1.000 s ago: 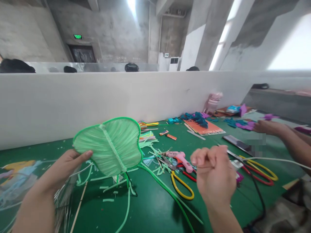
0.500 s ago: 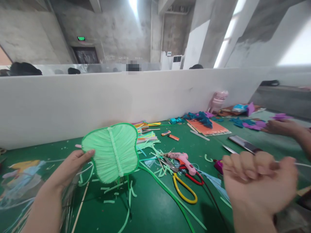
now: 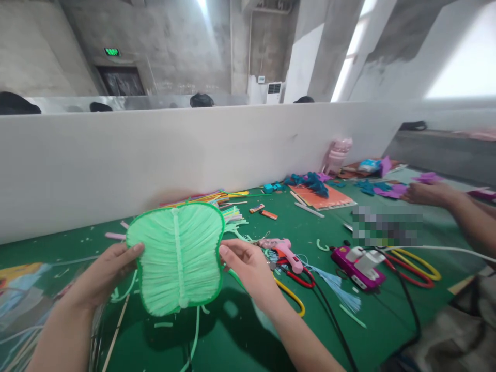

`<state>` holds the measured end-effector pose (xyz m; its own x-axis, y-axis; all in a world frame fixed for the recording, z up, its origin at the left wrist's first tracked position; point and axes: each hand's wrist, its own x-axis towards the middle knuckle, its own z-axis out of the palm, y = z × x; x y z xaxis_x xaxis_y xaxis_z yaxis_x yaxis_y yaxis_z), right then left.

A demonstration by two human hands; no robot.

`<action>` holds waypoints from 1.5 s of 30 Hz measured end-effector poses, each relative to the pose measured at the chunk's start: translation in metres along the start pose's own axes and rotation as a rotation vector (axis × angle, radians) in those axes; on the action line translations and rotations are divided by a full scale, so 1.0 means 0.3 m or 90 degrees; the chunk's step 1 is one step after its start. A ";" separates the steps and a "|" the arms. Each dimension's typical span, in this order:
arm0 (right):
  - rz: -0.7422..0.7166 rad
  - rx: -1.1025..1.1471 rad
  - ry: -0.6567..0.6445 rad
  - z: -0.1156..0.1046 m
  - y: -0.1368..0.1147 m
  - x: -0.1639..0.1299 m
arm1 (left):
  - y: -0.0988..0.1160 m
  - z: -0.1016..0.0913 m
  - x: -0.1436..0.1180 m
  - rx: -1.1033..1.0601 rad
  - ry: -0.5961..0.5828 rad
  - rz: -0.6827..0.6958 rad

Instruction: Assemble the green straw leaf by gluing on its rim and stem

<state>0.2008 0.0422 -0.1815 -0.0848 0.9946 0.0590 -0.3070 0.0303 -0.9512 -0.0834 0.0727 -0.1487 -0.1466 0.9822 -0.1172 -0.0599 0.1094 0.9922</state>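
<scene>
A light green leaf-shaped panel faces me above the table, made of fuzzy strips with a darker green rim and a raised rib down its middle. My left hand pinches its left edge, thumb in front. At the right edge, my right hand grips the rim between thumb and fingers; those fingers are partly hidden behind the panel. Just right of that hand lie a pink glue gun and scissors with yellow and red handles, partly covered by my forearm.
Bundles of coloured pipe cleaners lie behind the panel. A purple power strip with white plugs and cables sits to the right, near another pair of scissors. At far right, a co-worker's hand holds purple pieces. A white partition borders the table.
My right hand has come in from the right, where it was raised and curled, and taken hold of the panel's right edge. The power strip has come into full view.
</scene>
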 end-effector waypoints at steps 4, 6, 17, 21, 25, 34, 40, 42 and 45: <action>0.008 -0.007 -0.009 -0.015 -0.003 -0.007 | -0.011 0.006 0.004 0.004 -0.052 -0.016; 0.014 -0.018 -0.027 -0.020 -0.006 -0.012 | -0.012 0.003 0.003 0.007 -0.063 -0.021; -0.065 -0.121 0.017 -0.006 -0.013 -0.021 | -0.040 0.078 -0.047 -0.064 -0.009 -0.041; -0.055 -0.122 0.032 0.003 0.001 -0.022 | -0.124 0.170 -0.136 -0.125 0.035 -0.089; -0.015 -0.091 0.000 -0.001 0.012 -0.026 | -0.144 0.225 -0.196 -0.181 0.121 -0.098; -0.065 -0.120 0.051 0.025 0.038 -0.045 | -0.107 0.236 -0.221 -0.191 0.182 -0.045; -0.170 -0.219 0.077 0.036 0.032 -0.064 | -0.121 0.247 -0.224 -0.187 0.182 -0.051; -0.215 -0.266 0.072 0.030 0.020 -0.065 | -0.118 0.251 -0.227 -0.185 0.186 -0.049; -0.187 -0.258 0.055 0.021 0.008 -0.060 | -0.116 0.252 -0.232 -0.190 0.170 -0.052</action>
<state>0.1957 0.0236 -0.1830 0.0341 0.9422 0.3334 0.0873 0.3295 -0.9401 0.0036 0.0121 -0.1718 -0.3778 0.8940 -0.2410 -0.3598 0.0981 0.9279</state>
